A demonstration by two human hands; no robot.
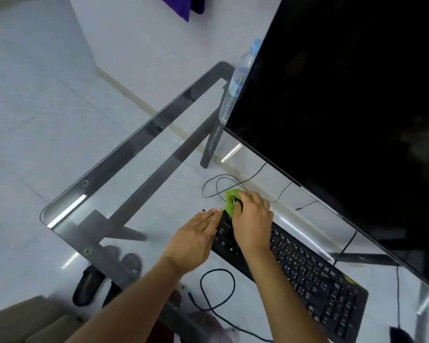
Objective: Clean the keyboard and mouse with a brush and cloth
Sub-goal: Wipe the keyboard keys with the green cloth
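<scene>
A black keyboard (307, 273) lies diagonally on the glass desk (134, 149). My right hand (252, 219) is closed on a green cloth (230, 200) and presses it onto the keyboard's far left corner. A small dark thing shows between the fingers and the cloth; I cannot tell what it is. My left hand (196, 241) rests flat, fingers together, against the keyboard's left end. A dark object (399, 334) at the bottom right edge may be the mouse. No brush is visible.
A large dark monitor (344, 95) fills the right side. A clear water bottle (235, 82) stands behind its left edge. Black cables (217, 288) loop on the glass before and behind the keyboard. Dark slippers (89, 283) lie on the floor below.
</scene>
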